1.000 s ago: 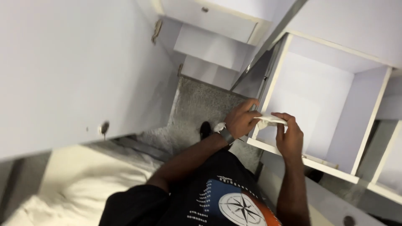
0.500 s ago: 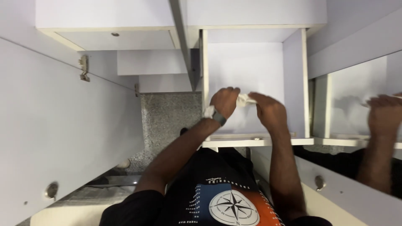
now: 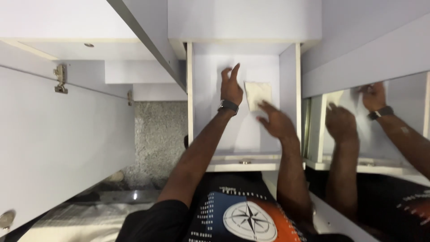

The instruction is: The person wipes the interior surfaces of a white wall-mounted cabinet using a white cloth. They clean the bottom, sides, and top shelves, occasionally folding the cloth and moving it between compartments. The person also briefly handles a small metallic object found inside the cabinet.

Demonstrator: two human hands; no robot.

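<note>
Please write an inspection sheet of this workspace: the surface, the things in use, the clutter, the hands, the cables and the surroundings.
Surface: white inner panel of an open cabinet compartment, bare where visible.
Things in use: a pale square cloth lies flat against that panel.
Clutter: nothing seen inside the compartment.
Hands: left hand open, fingers spread on the panel beside the cloth, a dark wristwatch on its wrist; right hand open, fingertips at the lower edge of the cloth; no grip closed on anything.
Cables: nothing seen.
Surroundings: open white cabinet door with a metal hinge at left; speckled grey wall behind; a mirror panel at right reflects both arms.
</note>
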